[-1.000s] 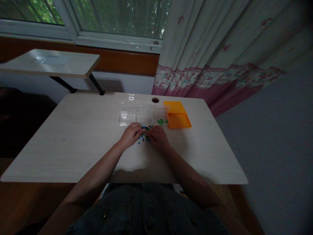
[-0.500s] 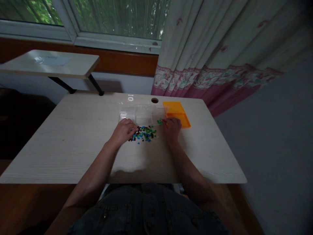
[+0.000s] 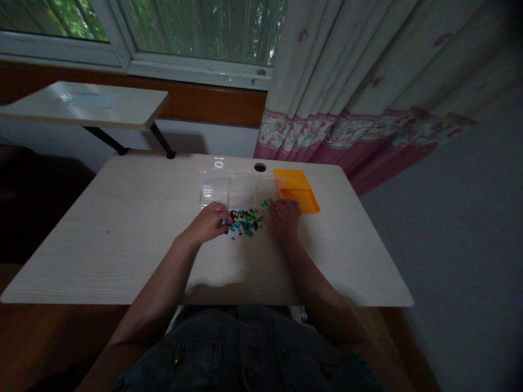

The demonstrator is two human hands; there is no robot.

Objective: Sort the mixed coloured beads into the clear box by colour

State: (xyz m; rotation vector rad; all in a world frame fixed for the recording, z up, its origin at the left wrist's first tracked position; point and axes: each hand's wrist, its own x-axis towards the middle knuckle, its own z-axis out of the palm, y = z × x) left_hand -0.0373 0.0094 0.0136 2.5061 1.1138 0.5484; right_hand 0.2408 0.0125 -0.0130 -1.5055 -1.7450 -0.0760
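Left hand (image 3: pixel 207 223) half-curled at nine o'clock of small pieces (image 3: pixel 246 222), right hand (image 3: pixel 286 218) likewise at three; can't tell if I grip any.

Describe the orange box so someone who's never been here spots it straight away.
Start at the pale desk before the window. On its far right part, just past the right hand, sits the orange box. Its solid, bright orange sets it apart from the see-through tray beside it.
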